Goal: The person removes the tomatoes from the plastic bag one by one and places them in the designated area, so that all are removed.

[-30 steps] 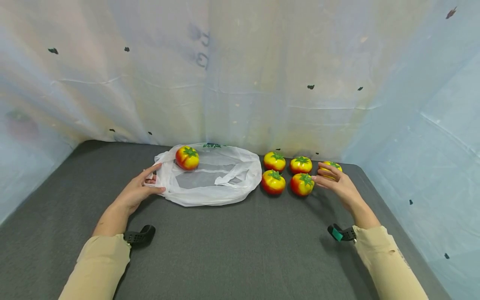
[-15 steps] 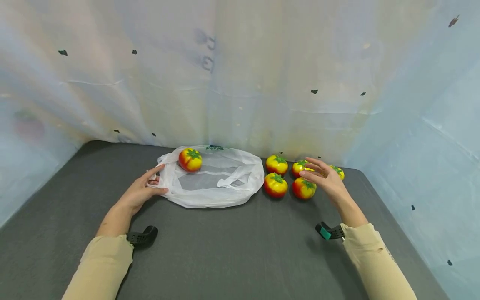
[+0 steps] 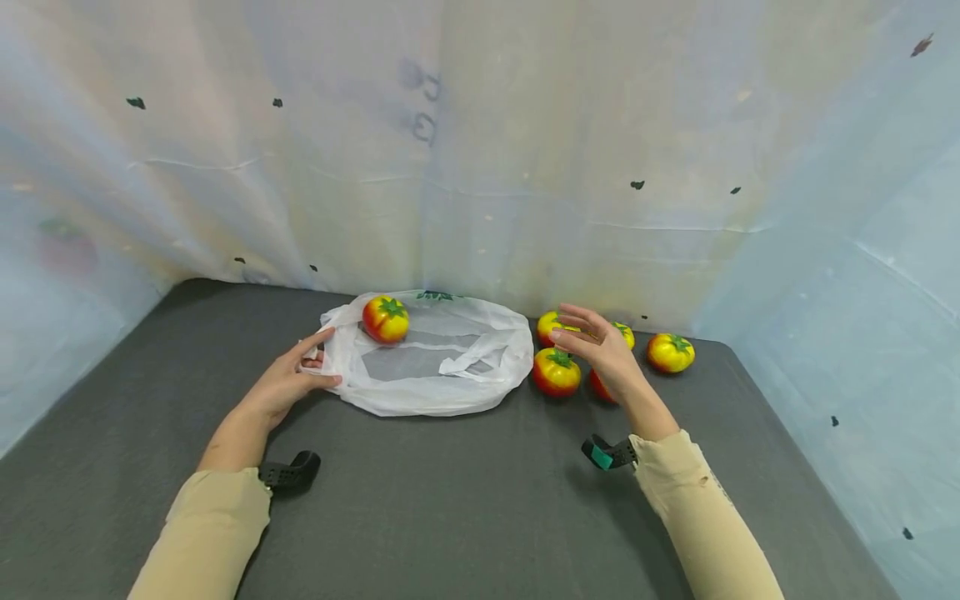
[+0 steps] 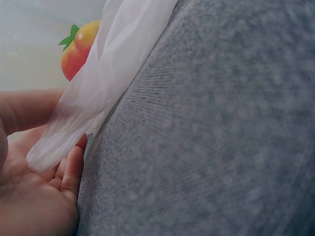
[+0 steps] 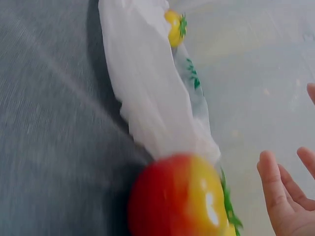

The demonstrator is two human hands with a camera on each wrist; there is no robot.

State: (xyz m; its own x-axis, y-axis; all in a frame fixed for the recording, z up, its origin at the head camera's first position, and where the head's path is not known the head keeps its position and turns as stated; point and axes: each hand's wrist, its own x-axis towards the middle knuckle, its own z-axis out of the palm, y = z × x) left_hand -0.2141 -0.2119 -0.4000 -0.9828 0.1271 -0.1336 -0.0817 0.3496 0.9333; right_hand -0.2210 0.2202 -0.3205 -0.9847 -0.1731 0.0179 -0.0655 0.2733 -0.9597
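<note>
A white plastic bag lies spread on the dark table with its mouth facing up. One red-and-yellow tomato with a green leafy top sits at the bag's left side. My left hand holds the bag's left edge, and a gathered strip of plastic runs across the palm. My right hand hovers over the loose tomatoes, fingers apart and nothing in them. Below its fingertips is the front-left tomato, large and near in the right wrist view. The hand partly hides the tomatoes behind and beneath it.
At the right end of the group lies another tomato, apart from the others. A pale printed sheet hangs along the table's back edge and continues on both sides. Each wrist wears a black strap.
My right hand has moved left across the tomatoes, from the far right one to above the left pair, uncovering the right one. My left hand stays at the bag.
</note>
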